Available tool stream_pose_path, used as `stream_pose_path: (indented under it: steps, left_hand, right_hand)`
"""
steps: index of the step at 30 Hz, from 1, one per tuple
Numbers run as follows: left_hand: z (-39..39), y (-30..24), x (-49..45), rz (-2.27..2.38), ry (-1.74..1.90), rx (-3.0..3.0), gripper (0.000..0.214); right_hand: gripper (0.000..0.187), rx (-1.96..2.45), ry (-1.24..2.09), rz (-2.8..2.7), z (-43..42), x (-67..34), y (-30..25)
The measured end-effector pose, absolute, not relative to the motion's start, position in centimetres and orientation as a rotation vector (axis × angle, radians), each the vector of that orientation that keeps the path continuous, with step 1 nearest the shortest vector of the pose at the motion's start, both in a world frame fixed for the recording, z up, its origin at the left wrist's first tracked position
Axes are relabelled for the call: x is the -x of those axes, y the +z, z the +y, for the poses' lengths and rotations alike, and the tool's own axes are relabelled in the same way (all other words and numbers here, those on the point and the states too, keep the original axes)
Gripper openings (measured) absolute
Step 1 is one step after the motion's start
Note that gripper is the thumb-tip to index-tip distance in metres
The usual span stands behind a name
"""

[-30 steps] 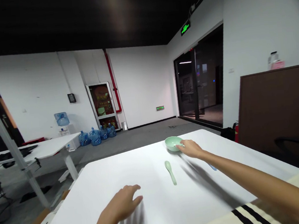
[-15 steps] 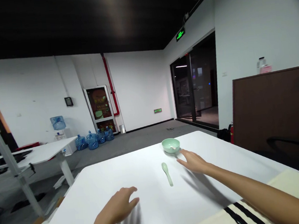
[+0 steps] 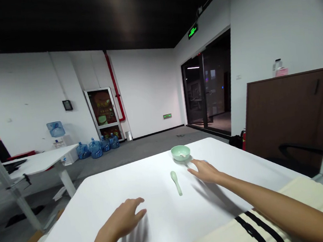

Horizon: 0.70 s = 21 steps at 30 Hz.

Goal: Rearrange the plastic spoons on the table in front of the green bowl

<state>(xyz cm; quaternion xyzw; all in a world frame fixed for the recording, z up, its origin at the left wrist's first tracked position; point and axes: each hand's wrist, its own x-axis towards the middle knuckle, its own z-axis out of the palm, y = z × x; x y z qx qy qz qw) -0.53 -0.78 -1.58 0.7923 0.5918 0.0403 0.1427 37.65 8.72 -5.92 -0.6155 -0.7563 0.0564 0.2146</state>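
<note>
A pale green bowl [image 3: 180,152] stands near the far edge of the white table [image 3: 159,209], with a small light object inside it. A matching green spoon [image 3: 176,182] lies on the table just in front of the bowl. My right hand [image 3: 203,171] rests on the table right of the spoon and just short of the bowl, fingers stretched out, holding nothing. My left hand [image 3: 122,219] lies palm down on the table nearer to me, fingers loosely spread, empty.
A dark brown cabinet [image 3: 290,111] stands to the right, with a chair [image 3: 294,153] before it. Another white desk [image 3: 35,161] is at the left, with water jugs [image 3: 95,148] by the far wall. Cream striped cloth [image 3: 247,223] lies at the table's near edge.
My right hand has drawn back from the bowl's rim and now lies on the table beside the spoon. The view has shifted slightly. My left hand has stayed in place.
</note>
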Motion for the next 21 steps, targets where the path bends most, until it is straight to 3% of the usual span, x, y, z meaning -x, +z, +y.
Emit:
stream_pose_path:
  steps: [13, 21]
  left_hand:
    - [-0.6, -1.8, 0.7, 1.711, 0.103, -2.287, 0.061]
    - [-0.6, -1.9, 0.8, 1.719, 0.096, -2.287, 0.058]
  right_hand:
    - [0.055, 1.782, 0.142, -2.085, 8.7, -37.4, -5.6]
    - [0.048, 1.866, 0.03, -2.001, 12.1, -38.1, -1.4]
